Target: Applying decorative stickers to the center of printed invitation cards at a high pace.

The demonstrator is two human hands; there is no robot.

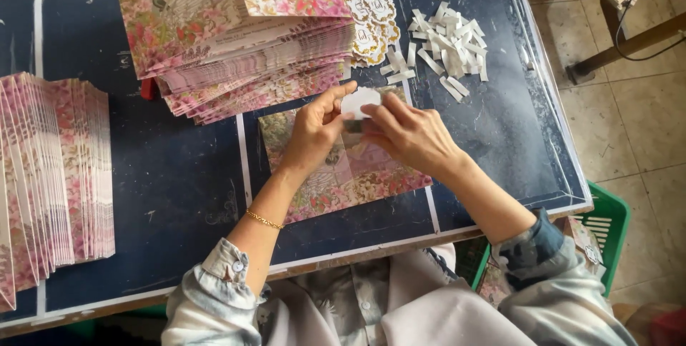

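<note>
Pinching a small white sticker (359, 99) from both sides, the fingers of the left hand (314, 132) and the right hand (411, 135) are pressed together on its edges, thumbs and forefingers closed on it. The sticker is held just above a floral card (357, 174) lying flat on the dark blue worktop (179, 189). Much of the card's upper part is hidden by the two hands, and the sticker's face cannot be made out. Beyond the card, a fanned stack of floral cards (243, 46) is seen, its top cut off by the frame. To the right of that stack lie gold-edged labels (375, 10) and a loose heap of white paper strips (446, 49). Far to the left of the card, a second row of floral cards (53, 174) is cut off at the frame's edge. Bare worktop is left between that row and the card, and to the card's right up to the worktop's edge, past which a green basket (607, 228) stands on the tiled floor.
</note>
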